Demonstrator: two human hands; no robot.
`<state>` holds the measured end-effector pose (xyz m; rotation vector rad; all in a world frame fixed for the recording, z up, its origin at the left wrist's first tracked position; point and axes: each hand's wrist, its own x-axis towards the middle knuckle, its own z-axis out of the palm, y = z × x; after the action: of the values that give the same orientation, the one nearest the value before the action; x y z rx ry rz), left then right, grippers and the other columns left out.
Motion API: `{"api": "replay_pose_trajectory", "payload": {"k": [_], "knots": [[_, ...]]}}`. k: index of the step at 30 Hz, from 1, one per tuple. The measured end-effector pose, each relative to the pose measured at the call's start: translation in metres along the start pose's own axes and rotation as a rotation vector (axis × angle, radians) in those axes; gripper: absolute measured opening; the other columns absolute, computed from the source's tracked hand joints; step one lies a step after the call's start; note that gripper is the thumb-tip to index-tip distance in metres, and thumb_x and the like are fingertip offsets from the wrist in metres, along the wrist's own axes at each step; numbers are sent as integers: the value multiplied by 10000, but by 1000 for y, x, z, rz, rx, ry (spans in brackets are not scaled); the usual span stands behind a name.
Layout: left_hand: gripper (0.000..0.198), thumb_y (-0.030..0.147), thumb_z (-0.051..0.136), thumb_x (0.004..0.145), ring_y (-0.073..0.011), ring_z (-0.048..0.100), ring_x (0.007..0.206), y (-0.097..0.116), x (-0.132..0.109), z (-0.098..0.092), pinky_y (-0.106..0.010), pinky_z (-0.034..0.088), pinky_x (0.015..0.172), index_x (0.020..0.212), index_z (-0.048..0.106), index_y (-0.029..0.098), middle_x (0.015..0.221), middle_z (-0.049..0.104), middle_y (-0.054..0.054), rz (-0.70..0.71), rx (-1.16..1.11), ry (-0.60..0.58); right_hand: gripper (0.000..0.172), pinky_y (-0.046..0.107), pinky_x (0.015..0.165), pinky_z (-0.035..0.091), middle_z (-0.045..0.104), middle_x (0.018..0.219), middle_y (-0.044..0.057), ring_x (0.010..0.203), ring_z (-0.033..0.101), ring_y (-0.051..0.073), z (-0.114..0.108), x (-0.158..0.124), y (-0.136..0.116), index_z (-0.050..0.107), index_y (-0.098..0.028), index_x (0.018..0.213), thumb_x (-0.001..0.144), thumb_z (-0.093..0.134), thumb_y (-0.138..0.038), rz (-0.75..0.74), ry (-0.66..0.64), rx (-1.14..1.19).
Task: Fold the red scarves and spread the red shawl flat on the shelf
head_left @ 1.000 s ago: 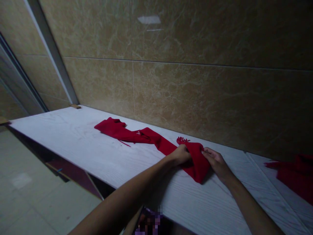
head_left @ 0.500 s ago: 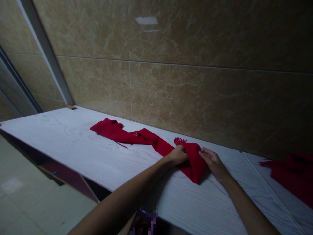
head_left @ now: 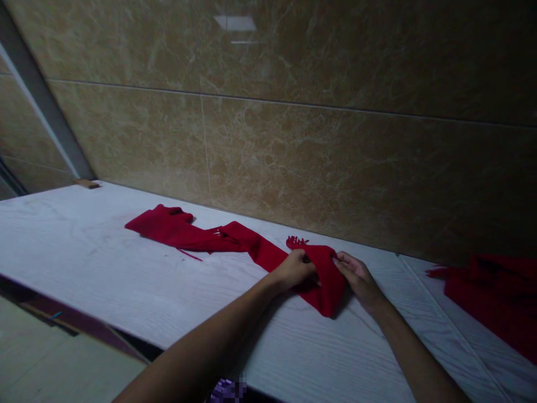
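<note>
A long red scarf [head_left: 268,250] with fringe lies stretched along the white wood-grain table [head_left: 126,285], its right end folded over into a loop. My left hand [head_left: 296,270] reaches into the fold from the left, with its fingertips hidden under the cloth. On the fold's right edge, my right hand [head_left: 356,275] pinches the fabric between thumb and fingers. A tuft of red fringe [head_left: 297,241] pokes out behind the fold, near the wall. The scarf's far left part is bunched and rumpled.
Another red fringed cloth [head_left: 495,302] lies at the right, past a seam in the tabletop. Behind the table rises a brown marbled wall [head_left: 285,151]. A small wooden block [head_left: 86,183] sits at the far left corner. Open shelving [head_left: 79,319] shows below the front edge.
The view has swung slightly to the right, so everything appears shifted left. Both hands stay at the same fold of the scarf, with little visible movement.
</note>
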<state>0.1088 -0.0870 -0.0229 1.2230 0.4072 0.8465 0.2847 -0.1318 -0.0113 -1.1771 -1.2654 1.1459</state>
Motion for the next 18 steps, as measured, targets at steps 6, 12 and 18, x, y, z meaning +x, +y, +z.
{"api": "replay_pose_trajectory", "payload": {"k": [6,12,18], "knots": [[434,425,799,698,-160,650,519,0,5,-7,-269,557,512,843,459,198,611,627,13,-130,-123,40,487,227,458,312,554,604,-45,503,428,108,-10,3,3,605,-222,750,662,850,-634,-34,155,13],[298,291,745,814,-176,721,598,5,8,-8,-236,573,528,939,500,175,687,640,2,-203,-266,37,429,232,389,277,555,663,-38,514,445,129,-12,4,-3,553,-250,759,622,851,-527,-19,311,208],[234,226,785,841,-145,726,673,5,7,-5,-223,587,638,862,573,130,733,702,-48,-273,-290,39,464,213,370,323,573,687,-28,511,450,115,-12,2,-5,559,-240,749,596,903,-511,11,317,280]]}}
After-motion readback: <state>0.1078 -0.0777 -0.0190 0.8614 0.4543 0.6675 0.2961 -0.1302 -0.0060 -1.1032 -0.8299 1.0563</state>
